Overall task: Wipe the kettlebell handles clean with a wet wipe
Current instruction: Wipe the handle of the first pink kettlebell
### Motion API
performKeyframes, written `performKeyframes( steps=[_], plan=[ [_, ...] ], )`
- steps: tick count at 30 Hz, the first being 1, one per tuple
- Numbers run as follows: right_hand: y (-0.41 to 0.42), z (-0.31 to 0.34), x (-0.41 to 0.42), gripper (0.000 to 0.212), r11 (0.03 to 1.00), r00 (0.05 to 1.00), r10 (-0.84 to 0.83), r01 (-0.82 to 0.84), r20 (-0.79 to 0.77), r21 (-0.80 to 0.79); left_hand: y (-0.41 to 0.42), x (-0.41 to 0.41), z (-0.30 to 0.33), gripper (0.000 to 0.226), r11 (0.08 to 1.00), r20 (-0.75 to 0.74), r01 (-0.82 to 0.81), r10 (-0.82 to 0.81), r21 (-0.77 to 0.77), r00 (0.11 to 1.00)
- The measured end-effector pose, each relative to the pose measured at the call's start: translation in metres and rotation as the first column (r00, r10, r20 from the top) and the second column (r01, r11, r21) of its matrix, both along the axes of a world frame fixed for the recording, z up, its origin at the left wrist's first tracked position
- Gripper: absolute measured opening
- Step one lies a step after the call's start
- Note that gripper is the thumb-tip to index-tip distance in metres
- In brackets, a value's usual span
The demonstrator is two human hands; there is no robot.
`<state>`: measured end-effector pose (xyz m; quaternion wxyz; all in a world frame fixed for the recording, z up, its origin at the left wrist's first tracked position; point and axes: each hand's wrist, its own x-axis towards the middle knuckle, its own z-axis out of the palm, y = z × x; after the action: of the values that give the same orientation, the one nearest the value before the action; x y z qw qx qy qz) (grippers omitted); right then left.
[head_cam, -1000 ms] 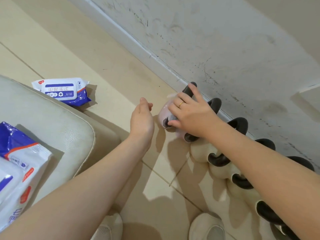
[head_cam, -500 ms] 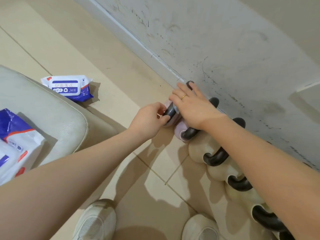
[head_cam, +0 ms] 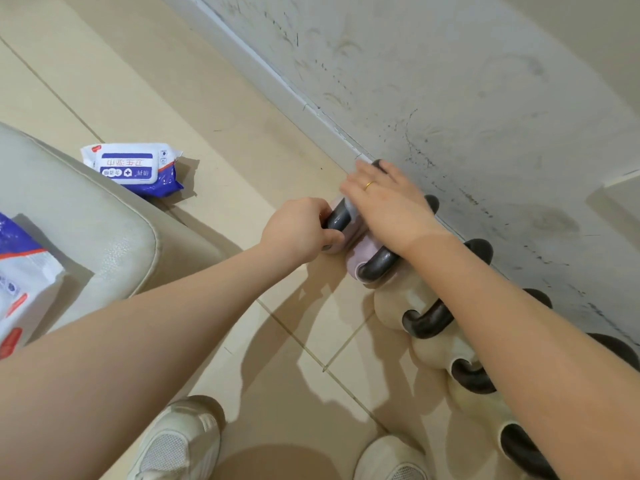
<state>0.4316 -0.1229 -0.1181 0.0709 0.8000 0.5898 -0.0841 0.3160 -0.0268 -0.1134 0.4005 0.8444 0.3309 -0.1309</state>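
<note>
At my 9 o'clock a wipes pack (head_cam: 20,282) lies on the cushion (head_cam: 86,223); another pack (head_cam: 135,168) sits on the floor (head_cam: 214,98) at 10 o'clock, as before. My left hand (head_cam: 298,230), open and reaching a second ago, is now curled around the dark handle (head_cam: 337,216) of the first pink kettlebell (head_cam: 363,252). My right hand (head_cam: 388,206) rests flat, fingers spread, over the kettlebells at 1 o'clock, along the wall (head_cam: 450,81). I cannot make out a wipe.

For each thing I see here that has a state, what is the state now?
Left hand: closed around the end kettlebell's dark handle.
Right hand: flat on the pink kettlebells, fingers spread.
Wipes pack on floor: lying flat, flap closed.
Cream kettlebells: upright in a row along the wall.
</note>
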Motion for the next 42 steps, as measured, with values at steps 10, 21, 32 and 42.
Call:
performKeyframes(
  steps=[10,21,32,42],
  plan=[
    [0.001,-0.003,-0.016,0.035,1.0,1.0,-0.007,0.008,-0.022,0.023,-0.001,-0.004,-0.004,0.025,0.999,0.019,-0.035,0.035,-0.009,0.999],
    [0.007,-0.019,-0.088,0.055,0.635,0.583,-0.389,0.731,-0.713,0.252,0.014,-0.012,0.001,0.023,0.975,0.053,0.109,-0.1,-0.194,0.994],
    [0.02,-0.035,-0.092,0.026,0.014,-0.188,-0.274,0.98,-0.943,-0.199,0.018,-0.007,-0.002,0.024,0.974,0.067,0.14,-0.13,-0.181,0.989],
    [0.035,-0.044,-0.072,0.039,-0.082,-0.451,-0.046,0.891,-0.891,-0.447,0.014,-0.01,-0.006,0.011,0.99,0.072,0.049,-0.039,-0.135,0.997]
  ],
)
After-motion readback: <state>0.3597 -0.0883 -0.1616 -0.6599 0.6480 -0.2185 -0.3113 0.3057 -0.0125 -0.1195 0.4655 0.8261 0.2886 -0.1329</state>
